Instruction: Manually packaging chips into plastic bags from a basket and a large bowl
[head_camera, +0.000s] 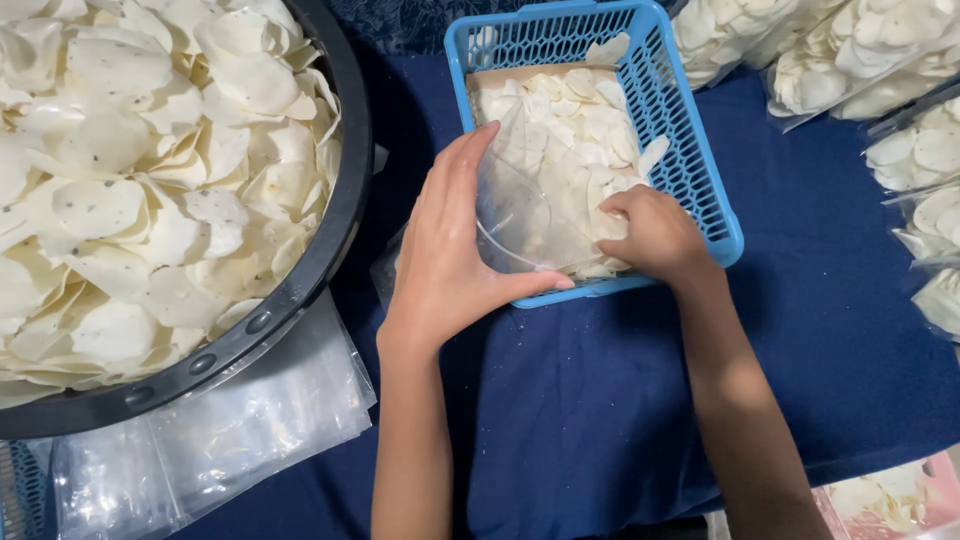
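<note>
Two hands are at the blue basket (700, 180), and they are mine. My left hand (445, 255) holds a clear plastic bag (525, 215) at its edge. The fingers lie flat and close together along the bag's side, and the thumb sticks out under it, along the near rim of the basket. The bag is thin and shiny, its mouth is open, and it lies inside the basket at the near end. My right hand (655, 235) is curled shut on some white chips (585, 130) right at the mouth of the bag.

The basket is a box shape made of plastic, with little holes all over its walls. The chips in it are thin, pale and round, with wavy edges. It sits on a dark blue cloth (800, 330).

On my left is a big round black tub (300, 290), full of the same chips, some with tiny dark specks. A pile of flat empty clear bags (250, 420) lies just under its rim. At the far right are filled clear bags of chips (880, 60), lying side by side.
</note>
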